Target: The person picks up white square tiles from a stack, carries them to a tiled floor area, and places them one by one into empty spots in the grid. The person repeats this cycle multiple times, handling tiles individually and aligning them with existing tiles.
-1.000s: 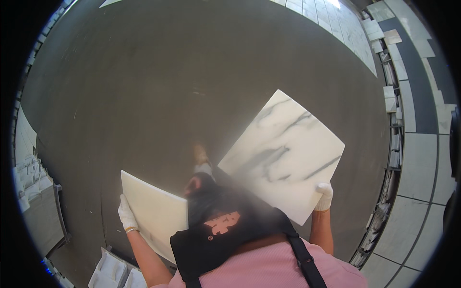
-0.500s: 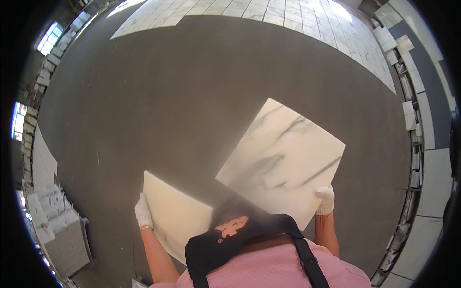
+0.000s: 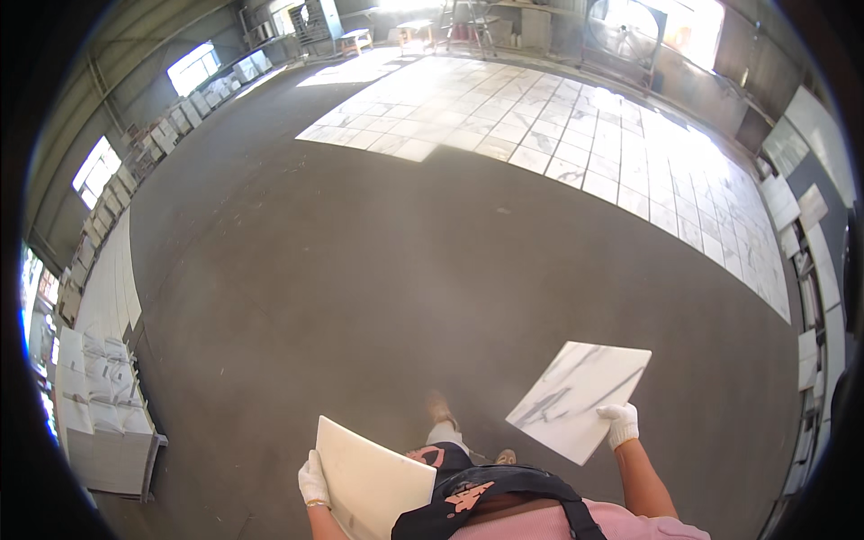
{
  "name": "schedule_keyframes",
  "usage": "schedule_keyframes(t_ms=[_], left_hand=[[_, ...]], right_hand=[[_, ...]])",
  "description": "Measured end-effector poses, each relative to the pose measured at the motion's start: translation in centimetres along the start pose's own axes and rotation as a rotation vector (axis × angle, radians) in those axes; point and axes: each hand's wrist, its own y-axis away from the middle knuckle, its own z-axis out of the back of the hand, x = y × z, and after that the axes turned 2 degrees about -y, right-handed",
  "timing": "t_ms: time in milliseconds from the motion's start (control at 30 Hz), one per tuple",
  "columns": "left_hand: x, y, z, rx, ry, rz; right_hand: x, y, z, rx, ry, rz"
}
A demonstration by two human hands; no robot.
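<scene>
My left hand (image 3: 313, 479), in a white glove, grips the left edge of a cream-white stone tile (image 3: 373, 481) held tilted at my left side. Out to my right, a second square tile (image 3: 580, 396), white with grey veins, hangs over the floor. My right hand (image 3: 619, 424), gloved too, is closed on its right edge with the thumb lying over the face. Both tiles are off the ground and apart from each other. The fingers behind the tiles are hidden.
Ahead, rows of veined white tiles (image 3: 540, 135) lie across the grey floor (image 3: 360, 270). A stack of pale slabs (image 3: 108, 441) stands at the left. More slabs (image 3: 189, 112) line the left wall. At the back are a large fan (image 3: 621, 31) and a ladder (image 3: 468, 27).
The view has tilted up, showing more of the hall and the laid tiles. Both tiles now sit lower in view, the right one turned and farther out. My legs and shoes have come into sight.
</scene>
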Motion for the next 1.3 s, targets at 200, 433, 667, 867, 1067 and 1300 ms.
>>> schedule_keyframes(t_ms=[200, 433, 667, 867, 1067, 1300], left_hand=[[-6.4, -9.8, -3.6, -0.006, -0.096, -0.009], [-19.8, -21.7, -10.6, 0.104, -0.283, -0.122], [-28.7, -31.5, -21.0, 0.17, -0.445, -0.124], [-37.2, -37.5, -27.7, 0.117, -0.295, -0.123], [-43.5, -42.1, -34.4, 0.208, -0.225, -0.077], [-53.5, -51.5, -42.6, 0.212, -0.342, -0.056]], right_hand=[[-6.8, -8.5, 0.0, -0.335, -0.036, -0.049], [-11.9, -9.9, 0.1, -0.712, -0.277, -0.2], [-11.3, -14.8, -5.5, -0.869, -0.258, -0.33], [-7.0, -26.8, -13.5, -0.84, -0.148, -0.42], [1.3, -38.8, -22.1, -0.558, -0.053, -0.192], [10.0, -50.1, -33.7, -0.454, -0.119, -0.115]])
